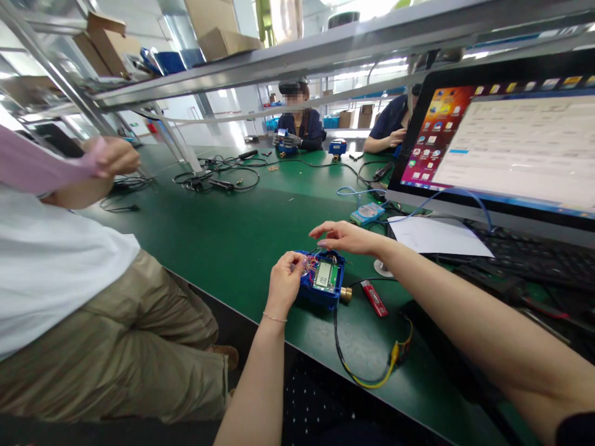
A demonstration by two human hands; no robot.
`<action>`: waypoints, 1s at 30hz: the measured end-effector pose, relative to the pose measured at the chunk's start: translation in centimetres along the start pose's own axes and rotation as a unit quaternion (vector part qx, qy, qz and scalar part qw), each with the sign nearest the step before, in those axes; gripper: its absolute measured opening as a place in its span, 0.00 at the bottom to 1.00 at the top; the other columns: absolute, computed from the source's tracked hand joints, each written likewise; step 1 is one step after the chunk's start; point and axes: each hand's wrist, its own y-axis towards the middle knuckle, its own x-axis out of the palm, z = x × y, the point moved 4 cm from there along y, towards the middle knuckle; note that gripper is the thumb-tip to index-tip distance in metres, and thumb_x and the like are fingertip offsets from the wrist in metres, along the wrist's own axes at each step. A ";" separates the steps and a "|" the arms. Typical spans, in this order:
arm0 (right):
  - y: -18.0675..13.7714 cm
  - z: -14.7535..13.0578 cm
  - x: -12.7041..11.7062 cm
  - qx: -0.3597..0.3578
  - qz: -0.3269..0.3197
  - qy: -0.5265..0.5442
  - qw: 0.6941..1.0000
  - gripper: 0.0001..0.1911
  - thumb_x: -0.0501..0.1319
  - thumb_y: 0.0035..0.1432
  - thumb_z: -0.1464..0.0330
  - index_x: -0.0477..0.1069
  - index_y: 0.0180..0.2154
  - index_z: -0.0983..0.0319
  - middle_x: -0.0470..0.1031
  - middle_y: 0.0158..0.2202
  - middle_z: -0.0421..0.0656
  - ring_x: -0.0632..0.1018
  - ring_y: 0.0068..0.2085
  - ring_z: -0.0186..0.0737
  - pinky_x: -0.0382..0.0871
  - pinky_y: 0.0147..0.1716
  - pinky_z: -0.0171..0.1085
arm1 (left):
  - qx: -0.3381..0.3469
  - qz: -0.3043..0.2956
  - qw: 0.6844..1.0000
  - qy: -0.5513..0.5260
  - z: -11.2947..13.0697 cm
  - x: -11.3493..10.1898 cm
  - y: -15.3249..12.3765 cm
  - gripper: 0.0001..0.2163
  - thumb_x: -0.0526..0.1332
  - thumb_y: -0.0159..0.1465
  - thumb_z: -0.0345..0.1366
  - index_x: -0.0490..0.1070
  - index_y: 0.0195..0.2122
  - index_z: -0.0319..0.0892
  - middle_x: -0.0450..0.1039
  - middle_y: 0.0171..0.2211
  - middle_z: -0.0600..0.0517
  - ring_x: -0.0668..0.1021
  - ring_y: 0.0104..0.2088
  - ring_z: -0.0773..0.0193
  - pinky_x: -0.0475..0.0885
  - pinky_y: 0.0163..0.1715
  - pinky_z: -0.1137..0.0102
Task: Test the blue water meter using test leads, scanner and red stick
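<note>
A blue meter housing (pixel 320 297) lies on the green table before me, its inside exposed. In it are a small display (pixel 324 274) on a green circuit board and a bundle of thin coloured wires (pixel 312 267). A brass fitting (pixel 346 294) sticks out on its right. My left hand (pixel 286 279) is at the housing's left side, thumb and fingertips closed on the wires. Just above the housing's far edge, my right hand (pixel 344 237) hovers with fingers bent and thumb apart, close to a thin wire. Nothing shows in its grasp.
Right of the housing lie a red and white packet (pixel 374 298) and a cable with a yellow clip (pixel 395 355). A monitor (pixel 506 148), paper sheet (pixel 439 236) and light-blue box (pixel 367 214) stand beyond. A person in pale clothes (pixel 60 266) is at left; two people work across the table.
</note>
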 end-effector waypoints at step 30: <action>-23.5 -1.0 -3.5 0.310 0.407 -0.360 0.780 0.12 0.54 0.54 0.67 0.74 0.36 0.63 0.76 0.35 0.46 0.76 0.36 0.43 0.69 0.39 0.39 | 0.076 -0.183 0.978 -0.065 -3.8 -0.1 4.3 0.13 0.64 0.53 0.45 0.69 0.22 0.42 0.73 0.34 0.47 0.71 0.47 0.55 0.64 0.51 0.61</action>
